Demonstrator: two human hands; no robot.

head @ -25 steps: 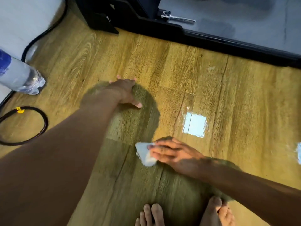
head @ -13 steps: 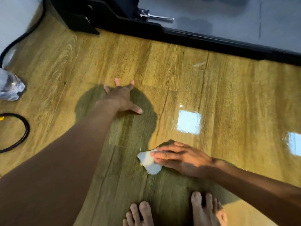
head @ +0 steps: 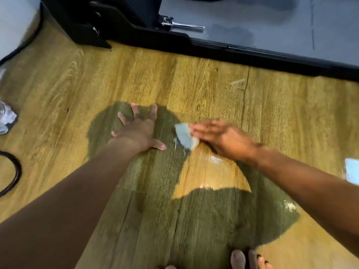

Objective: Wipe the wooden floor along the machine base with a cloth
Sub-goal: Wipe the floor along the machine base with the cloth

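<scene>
My right hand [head: 223, 139] presses a small white cloth [head: 184, 135] flat against the wooden floor [head: 194, 84] with straight fingers; the hand is motion-blurred. My left hand [head: 138, 129] rests on the floor with fingers spread, just left of the cloth, bearing my weight. The black machine base [head: 252, 52] runs across the top of the view, well beyond both hands. A wet, shiny streak [head: 211, 171] lies on the boards below my right hand.
A chrome bolt or lever [head: 180, 24] sticks out of the machine above the base. A clear plastic bottle [head: 5, 119] lies at the left edge beside a black cable loop [head: 14, 171]. My bare toes [head: 248, 259] show at the bottom.
My right hand has slid the cloth away from my feet and up toward the machine base, now level with my left hand. The left hand stays planted on the floor.
</scene>
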